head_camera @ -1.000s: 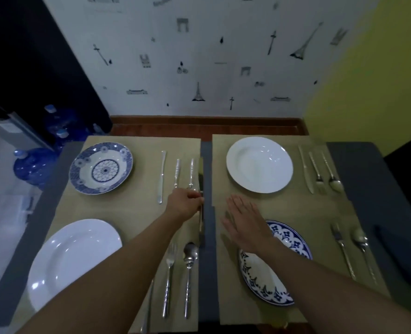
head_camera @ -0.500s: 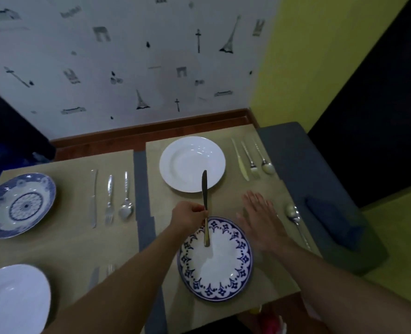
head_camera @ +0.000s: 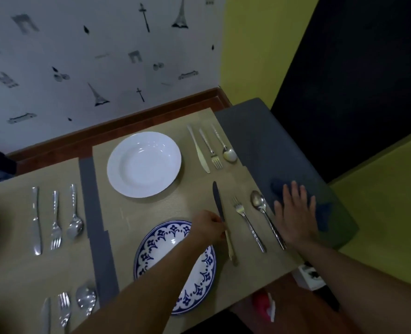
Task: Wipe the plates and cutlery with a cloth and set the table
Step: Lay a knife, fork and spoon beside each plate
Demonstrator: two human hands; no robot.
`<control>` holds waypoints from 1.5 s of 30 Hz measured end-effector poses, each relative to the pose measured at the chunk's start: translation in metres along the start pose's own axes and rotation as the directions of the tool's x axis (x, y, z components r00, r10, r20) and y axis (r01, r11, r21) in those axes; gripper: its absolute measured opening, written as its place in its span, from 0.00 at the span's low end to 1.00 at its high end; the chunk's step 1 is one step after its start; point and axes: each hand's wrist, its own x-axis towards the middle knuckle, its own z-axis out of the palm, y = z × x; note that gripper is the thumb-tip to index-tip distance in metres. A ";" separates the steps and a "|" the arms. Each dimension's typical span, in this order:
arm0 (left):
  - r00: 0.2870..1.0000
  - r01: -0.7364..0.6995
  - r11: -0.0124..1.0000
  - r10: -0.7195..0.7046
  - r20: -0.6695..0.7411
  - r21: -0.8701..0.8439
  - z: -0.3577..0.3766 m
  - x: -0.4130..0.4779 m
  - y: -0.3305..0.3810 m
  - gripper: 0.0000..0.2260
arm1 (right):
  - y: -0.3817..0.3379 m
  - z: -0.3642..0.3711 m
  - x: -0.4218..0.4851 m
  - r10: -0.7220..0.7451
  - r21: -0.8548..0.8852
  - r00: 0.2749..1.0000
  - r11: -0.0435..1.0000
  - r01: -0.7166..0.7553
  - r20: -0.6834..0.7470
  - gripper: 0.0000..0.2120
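Observation:
My left hand [head_camera: 208, 229] pinches a table knife [head_camera: 218, 203] at its middle, the knife lying on the tan placemat [head_camera: 166, 208] just right of the blue-patterned plate [head_camera: 197, 280]. A fork [head_camera: 247, 225] and a spoon [head_camera: 263, 213] lie to the knife's right. My right hand [head_camera: 296, 213] is flat with fingers spread, reaching over the dark blue cloth [head_camera: 320, 208] on the grey table edge. A white plate [head_camera: 143, 164] sits farther back with a knife [head_camera: 198, 150], fork [head_camera: 211, 150] and spoon [head_camera: 226, 148] beside it.
On the left placemat lie two more sets of cutlery, one at mid-left [head_camera: 55, 218] and one at the near left [head_camera: 66, 307]. The grey tabletop [head_camera: 255, 131] ends at the right. A patterned wall and wooden skirting [head_camera: 117, 131] stand behind. Small objects [head_camera: 267, 302] lie on the floor below.
My left hand carried the knife from over the blue-patterned plate to its right side and set it down. My right hand moved right from the placemat onto the dark cloth. The view turned right.

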 end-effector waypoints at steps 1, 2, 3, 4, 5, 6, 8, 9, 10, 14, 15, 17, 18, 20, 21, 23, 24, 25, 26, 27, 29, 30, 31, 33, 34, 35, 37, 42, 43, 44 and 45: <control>1.000 0.014 1.000 -0.014 0.020 0.024 0.006 0.003 0.001 0.04 | 0.007 0.005 0.001 0.026 -0.003 1.000 1.000 -0.026 -0.015 0.31; 0.999 0.020 0.998 -0.021 0.028 0.058 0.012 0.006 0.000 0.04 | 0.013 0.012 0.001 0.038 -0.005 0.999 0.999 -0.039 -0.024 0.31; 0.999 0.021 0.995 -0.024 0.029 0.097 0.017 0.008 0.001 0.05 | 0.018 0.018 0.001 0.043 -0.010 0.999 0.999 -0.043 -0.030 0.32; 1.000 0.014 0.990 -0.017 0.024 0.139 0.021 0.011 0.001 0.05 | 0.021 0.025 0.001 0.040 -0.013 0.999 0.999 -0.040 -0.032 0.34; 1.000 0.010 0.984 -0.013 0.016 0.178 0.025 0.012 0.000 0.05 | 0.023 0.031 0.001 0.032 -0.020 0.999 0.999 -0.033 -0.037 0.35; 1.000 0.004 0.976 -0.006 0.005 0.217 0.029 0.014 0.000 0.06 | 0.025 0.037 0.001 0.028 -0.025 0.998 0.999 -0.029 -0.048 0.35; 1.000 0.021 0.967 -0.020 -0.007 0.255 0.034 0.015 0.001 0.06 | 0.025 0.043 0.001 0.032 -0.029 0.997 0.999 -0.034 -0.068 0.34; 0.999 0.037 0.965 -0.035 -0.013 0.260 0.035 0.016 0.001 0.06 | 0.024 0.044 0.001 0.033 -0.031 0.997 0.999 -0.036 -0.076 0.34; 0.999 0.039 0.962 -0.036 -0.017 0.268 0.036 0.018 0.001 0.06 | 0.024 0.046 0.001 0.034 -0.036 0.996 0.999 -0.037 -0.086 0.34; 1.000 0.010 0.916 -0.020 0.021 0.400 0.036 0.019 0.005 0.07 | 0.026 0.051 0.002 0.036 -0.043 0.991 0.998 -0.042 -0.125 0.33; 0.999 0.000 0.894 -0.021 0.044 0.447 0.035 0.018 0.006 0.08 | 0.026 0.052 0.002 0.035 -0.042 0.991 0.998 -0.041 -0.131 0.33; 0.996 -0.025 0.839 -0.024 0.083 0.543 0.033 0.018 0.005 0.09 | 0.025 0.052 0.002 0.031 -0.043 0.990 0.998 -0.037 -0.140 0.33; 0.996 -0.032 0.809 -0.025 0.089 0.587 0.032 0.018 0.006 0.10 | 0.026 0.053 0.002 0.028 -0.045 0.989 0.998 -0.035 -0.144 0.33; 0.998 -0.059 0.750 0.026 0.059 0.659 0.029 0.016 0.010 0.14 | 0.026 0.053 0.002 0.026 -0.047 0.988 0.998 -0.034 -0.149 0.33; 0.996 -0.073 0.713 0.081 0.021 0.697 0.027 0.015 0.012 0.18 | 0.027 0.053 0.002 0.026 -0.050 0.988 0.998 -0.034 -0.151 0.33; 0.975 -0.089 0.620 0.215 -0.059 0.780 0.022 0.012 0.017 0.26 | 0.026 0.053 0.002 0.028 -0.056 0.988 0.998 -0.037 -0.155 0.33; 0.959 -0.098 0.585 0.272 -0.081 0.805 0.019 0.013 0.017 0.30 | 0.026 0.053 0.002 0.029 -0.056 0.987 0.998 -0.039 -0.158 0.33; 0.948 -0.105 0.567 0.306 -0.090 0.817 0.015 0.014 0.017 0.35 | 0.025 0.053 0.002 0.030 -0.053 0.986 0.998 -0.040 -0.164 0.33; 0.943 -0.112 0.554 0.320 -0.087 0.825 0.012 0.018 0.015 0.39 | 0.025 0.053 0.002 0.031 -0.050 0.985 0.998 -0.040 -0.169 0.33; 0.947 -0.113 0.539 0.314 -0.075 0.835 0.009 0.021 0.013 0.42 | 0.025 0.054 0.002 0.031 -0.049 0.985 0.998 -0.040 -0.170 0.34; 0.958 -0.097 0.507 0.281 -0.059 0.856 0.007 0.023 0.010 0.47 | 0.026 0.054 0.003 0.028 -0.043 0.986 0.998 -0.035 -0.167 0.34; 0.961 -0.088 0.492 0.270 -0.055 0.866 0.008 0.024 0.008 0.48 | 0.026 0.054 0.003 0.027 -0.041 0.986 0.999 -0.034 -0.167 0.34; 0.963 -0.086 0.477 0.265 -0.049 0.875 0.010 0.023 0.007 0.48 | 0.027 0.055 0.003 0.026 -0.043 0.986 0.998 -0.034 -0.165 0.34; 0.965 -0.102 0.443 0.262 -0.020 0.891 0.014 0.018 0.006 0.49 | 0.027 0.055 0.003 0.027 -0.047 0.986 0.998 -0.035 -0.162 0.34; 0.967 -0.110 0.425 0.255 -0.002 0.898 0.016 0.015 0.006 0.49 | 0.027 0.055 0.003 0.026 -0.043 0.986 0.999 -0.034 -0.163 0.34; 0.969 -0.114 0.407 0.247 0.011 0.906 0.018 0.011 0.007 0.50 | 0.027 0.054 0.002 0.026 -0.041 0.986 0.999 -0.033 -0.165 0.34; 0.968 -0.122 0.377 0.249 0.027 0.918 0.021 0.006 0.007 0.50 | 0.027 0.054 0.002 0.024 -0.045 0.986 0.998 -0.032 -0.166 0.34; 0.965 -0.149 0.365 0.256 0.055 0.919 0.026 0.003 0.009 0.50 | 0.026 0.055 0.003 0.031 -0.041 0.984 0.998 -0.039 -0.175 0.33; 0.966 -0.156 0.372 0.252 0.063 0.915 0.027 0.004 0.009 0.50 | 0.026 0.055 0.003 0.030 -0.044 0.985 0.998 -0.038 -0.171 0.33; 0.965 -0.163 0.379 0.254 0.067 0.911 0.027 0.004 0.010 0.51 | 0.026 0.055 0.003 0.031 -0.046 0.985 0.998 -0.040 -0.169 0.33; 0.963 -0.169 0.388 0.259 0.069 0.906 0.028 0.004 0.012 0.52 | 0.026 0.055 0.003 0.033 -0.047 0.986 0.998 -0.042 -0.166 0.33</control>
